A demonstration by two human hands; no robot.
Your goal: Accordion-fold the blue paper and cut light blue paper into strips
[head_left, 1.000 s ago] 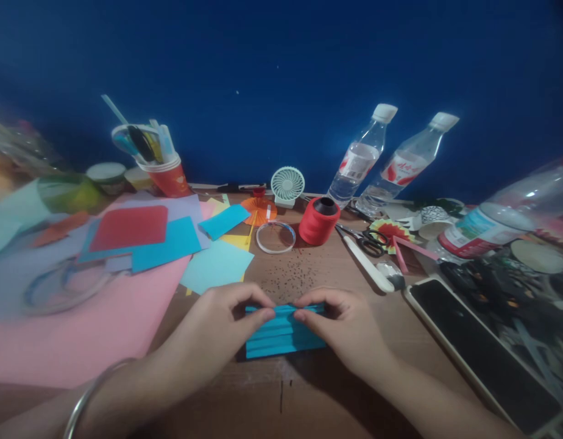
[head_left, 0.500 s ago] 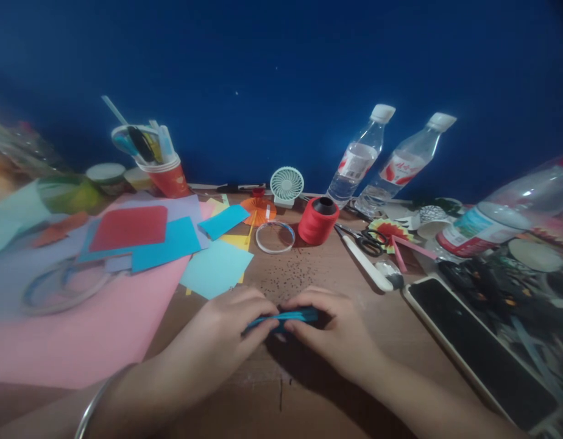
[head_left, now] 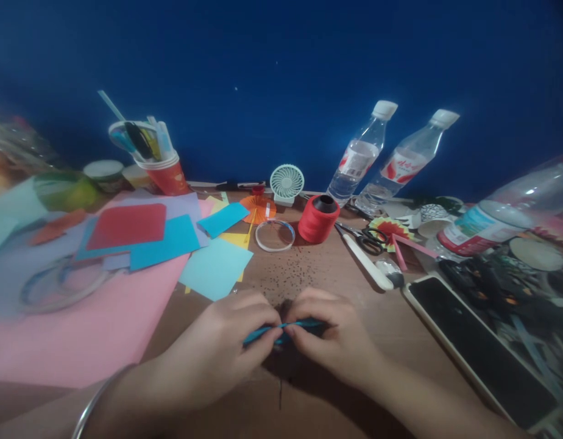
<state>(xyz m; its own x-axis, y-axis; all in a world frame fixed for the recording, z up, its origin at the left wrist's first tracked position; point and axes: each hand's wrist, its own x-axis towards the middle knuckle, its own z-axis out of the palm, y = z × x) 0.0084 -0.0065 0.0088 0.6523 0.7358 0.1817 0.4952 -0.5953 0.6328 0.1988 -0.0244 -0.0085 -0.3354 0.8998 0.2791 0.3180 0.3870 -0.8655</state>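
A narrow strip of folded blue paper (head_left: pixel 258 334) is held just above the brown table (head_left: pixel 217 396), low in the middle of the head view. My left hand (head_left: pixel 231 329) pinches its left part between thumb and fingers. Closed on the right part is my right hand (head_left: pixel 329 326), with the fingertips of both hands nearly touching at the strip's middle. Fingers cover much of the paper. Small dark specks (head_left: pixel 286 268) lie on the table beyond the hands.
Coloured paper sheets (head_left: pixel 162 244) spread over the left. Behind the hands stand a red thread spool (head_left: pixel 318 219), a small fan (head_left: pixel 287 183) and a bottle (head_left: pixel 357 158). Scissors (head_left: pixel 370 239), a white-handled tool (head_left: pixel 366 262) and a phone (head_left: pixel 473 347) lie to the right.
The blue paper now shows as a thinner strip, turned between my fingers. Both hands have drawn slightly closer together at its middle.
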